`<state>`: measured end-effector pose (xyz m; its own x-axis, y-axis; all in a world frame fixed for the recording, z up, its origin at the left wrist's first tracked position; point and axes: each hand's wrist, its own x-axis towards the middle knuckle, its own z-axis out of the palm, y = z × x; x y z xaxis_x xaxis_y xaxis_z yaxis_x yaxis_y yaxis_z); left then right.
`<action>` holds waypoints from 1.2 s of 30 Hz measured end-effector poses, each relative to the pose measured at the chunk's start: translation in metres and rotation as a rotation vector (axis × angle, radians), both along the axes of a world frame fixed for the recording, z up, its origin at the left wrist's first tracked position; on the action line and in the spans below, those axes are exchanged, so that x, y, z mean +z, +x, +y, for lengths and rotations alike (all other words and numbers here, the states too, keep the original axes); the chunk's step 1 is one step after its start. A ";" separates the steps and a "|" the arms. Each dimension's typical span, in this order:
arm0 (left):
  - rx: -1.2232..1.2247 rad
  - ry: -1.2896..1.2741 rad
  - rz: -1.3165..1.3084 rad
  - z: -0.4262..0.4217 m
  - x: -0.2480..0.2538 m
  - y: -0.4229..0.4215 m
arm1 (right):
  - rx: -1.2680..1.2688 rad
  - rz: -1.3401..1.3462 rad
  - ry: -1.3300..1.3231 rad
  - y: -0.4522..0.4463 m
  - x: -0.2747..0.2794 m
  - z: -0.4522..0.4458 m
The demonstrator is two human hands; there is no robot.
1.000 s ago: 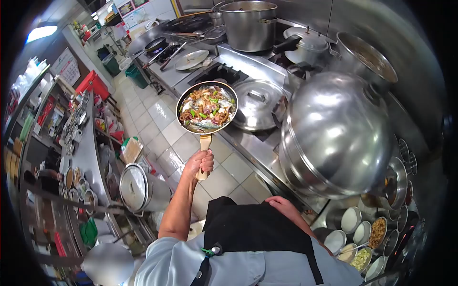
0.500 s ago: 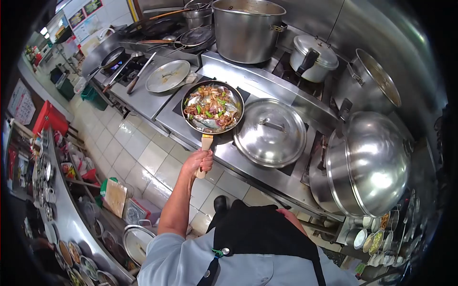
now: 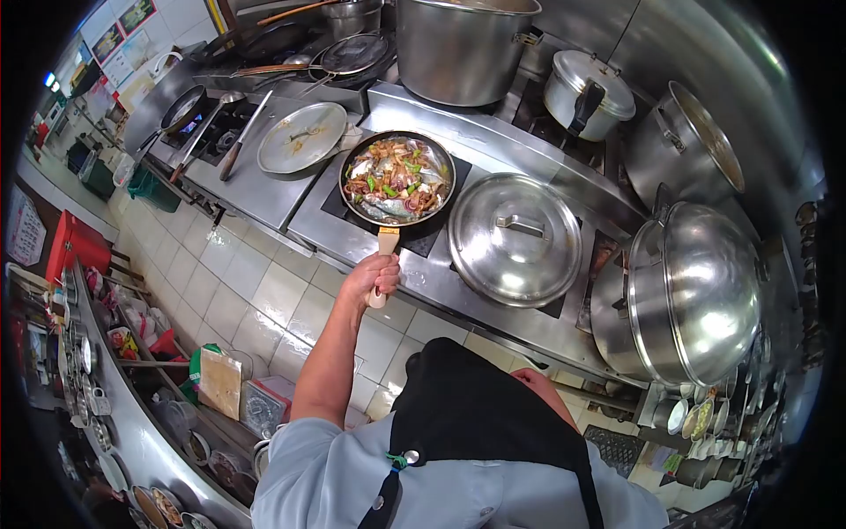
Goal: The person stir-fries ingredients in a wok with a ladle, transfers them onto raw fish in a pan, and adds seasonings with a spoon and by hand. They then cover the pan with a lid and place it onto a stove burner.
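Note:
My left hand [image 3: 375,276] is closed around the pale handle [image 3: 388,240] of a dark frying pan [image 3: 347,204]. The pan is over a dark square burner plate [image 3: 430,236] on the steel stove. Inside are silvery pieces that look like fish, with browned onion-like strips and green pepper pieces [image 3: 401,176]. Close to the pan's right side lies a large round steel lid [image 3: 515,256] with a bar handle. Partly showing beside the black apron [image 3: 485,401], my right hand [image 3: 535,386] hangs low; its fingers are mostly hidden.
A big stockpot [image 3: 458,53], a pressure cooker [image 3: 586,97] and another deep pot [image 3: 679,145] stand at the back. A domed steamer [image 3: 705,291] is on the right. A metal plate [image 3: 302,150] lies left of the pan. A steel counter [image 3: 167,432] runs along my left.
The pan, with my left hand still on its handle, sits slightly farther back over the burner. My view has shifted a little, and more of my right hand shows.

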<state>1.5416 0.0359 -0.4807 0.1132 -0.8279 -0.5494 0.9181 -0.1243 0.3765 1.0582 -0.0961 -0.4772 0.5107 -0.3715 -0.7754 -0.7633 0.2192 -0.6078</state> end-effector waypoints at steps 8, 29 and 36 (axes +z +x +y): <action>0.048 0.184 -0.098 0.019 -0.045 -0.039 | 0.112 -0.042 0.044 -0.025 -0.081 -0.029; -0.816 0.656 -0.455 -0.061 -0.140 -0.344 | -0.769 0.636 -0.472 -0.450 -0.200 0.041; -1.257 0.512 -0.655 -0.164 -0.137 -0.510 | -1.250 0.678 -0.024 -0.620 -0.162 0.128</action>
